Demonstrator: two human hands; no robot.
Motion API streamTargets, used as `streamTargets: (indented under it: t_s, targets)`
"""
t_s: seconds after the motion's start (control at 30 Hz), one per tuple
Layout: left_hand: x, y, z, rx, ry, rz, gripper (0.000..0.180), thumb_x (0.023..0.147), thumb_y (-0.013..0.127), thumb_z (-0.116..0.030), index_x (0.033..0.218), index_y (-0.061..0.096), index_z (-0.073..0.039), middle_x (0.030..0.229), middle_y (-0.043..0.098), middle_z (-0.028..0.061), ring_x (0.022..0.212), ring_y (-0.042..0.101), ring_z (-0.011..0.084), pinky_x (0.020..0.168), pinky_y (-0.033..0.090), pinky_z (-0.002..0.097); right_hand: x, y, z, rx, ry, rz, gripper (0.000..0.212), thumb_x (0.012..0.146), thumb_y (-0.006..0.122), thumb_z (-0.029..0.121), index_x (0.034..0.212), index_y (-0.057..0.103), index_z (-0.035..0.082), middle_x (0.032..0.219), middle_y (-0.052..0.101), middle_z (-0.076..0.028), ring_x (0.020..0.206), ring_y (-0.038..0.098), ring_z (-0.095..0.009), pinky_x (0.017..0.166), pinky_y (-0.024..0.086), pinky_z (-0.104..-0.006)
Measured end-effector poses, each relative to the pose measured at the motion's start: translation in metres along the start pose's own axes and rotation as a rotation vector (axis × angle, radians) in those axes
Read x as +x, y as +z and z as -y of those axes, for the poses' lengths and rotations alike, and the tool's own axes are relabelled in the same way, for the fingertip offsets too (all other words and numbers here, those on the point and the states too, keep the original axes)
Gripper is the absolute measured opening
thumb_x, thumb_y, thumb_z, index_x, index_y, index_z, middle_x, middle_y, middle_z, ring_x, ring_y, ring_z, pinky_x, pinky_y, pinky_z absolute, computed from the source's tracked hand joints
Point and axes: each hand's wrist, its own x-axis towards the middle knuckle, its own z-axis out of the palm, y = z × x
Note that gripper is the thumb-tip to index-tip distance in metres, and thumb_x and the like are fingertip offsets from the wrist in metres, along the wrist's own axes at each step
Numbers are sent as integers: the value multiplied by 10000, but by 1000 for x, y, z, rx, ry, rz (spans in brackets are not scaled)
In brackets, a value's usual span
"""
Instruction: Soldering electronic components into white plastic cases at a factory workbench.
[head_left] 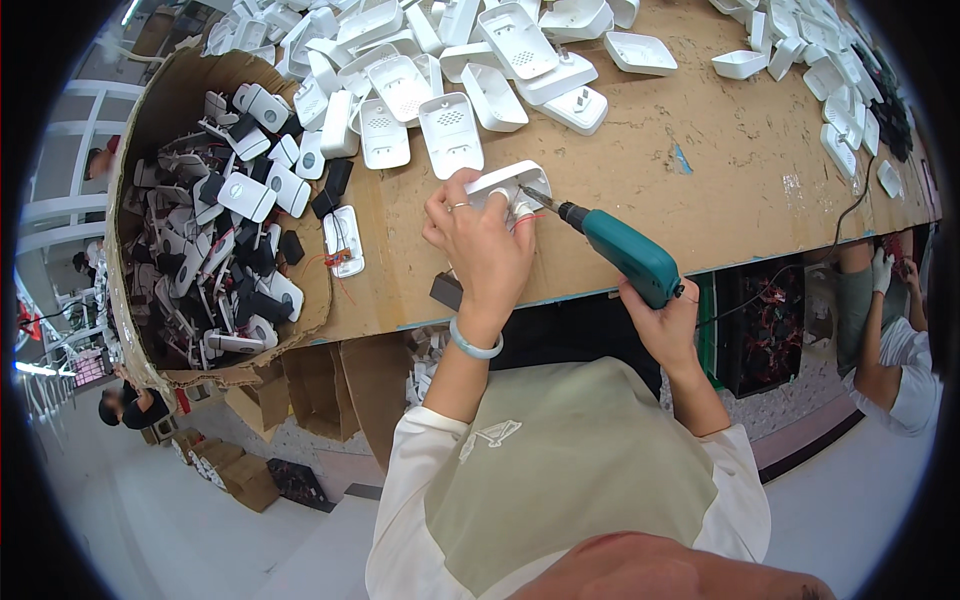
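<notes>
My left hand (482, 245) is closed around a white plastic casing (513, 177), tilted up at the near edge of the cardboard-covered table. A teal electric screwdriver (628, 252) is in my right hand (664, 322), which grips its rear end. Its long bit points up and left, with the tip inside the casing near my left fingers; whether it touches a screw is too small to tell. Thin red wire shows beside those fingers. Left of my hand lies a white cover (343, 242) with red wires. Beside my left wrist is a dark block (446, 291).
A torn cardboard box (325, 285) full of white and black parts stands at left. White casings (402, 88) heap along the far side, more at far right. A dark cable (838, 222) crosses the table's right side. Another person's gloved hand (881, 270) is at right.
</notes>
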Motion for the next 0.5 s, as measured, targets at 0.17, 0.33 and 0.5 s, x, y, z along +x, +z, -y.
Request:
streamTargets:
  t_s: [0.17,0.33,0.5]
  targets:
    - [-1,0,1,5,1,3,208,687,802,-148,811,731,3,1279,511,166,1191,409,384,969,290,541,1,-1,5,13,40,14,184,850,700,-1,1024,643,-2,718,629,-87,615,594,-115,627,488,-250]
    - [-1,0,0,13,-2,11,238,692,818,-175,821,732,5,1280,508,166,1194,406,385,975,287,547,-1,-3,2,-6,34,23,166,848,699,-4,1001,633,0,714,619,-92,610,585,-118,620,481,-251]
    - [-1,0,1,2,0,13,255,693,829,-190,823,732,6,1283,505,166,1197,404,385,975,285,546,0,-2,4,4,9,1,158,842,699,-2,985,633,-4,715,616,-99,603,587,-135,623,482,-256]
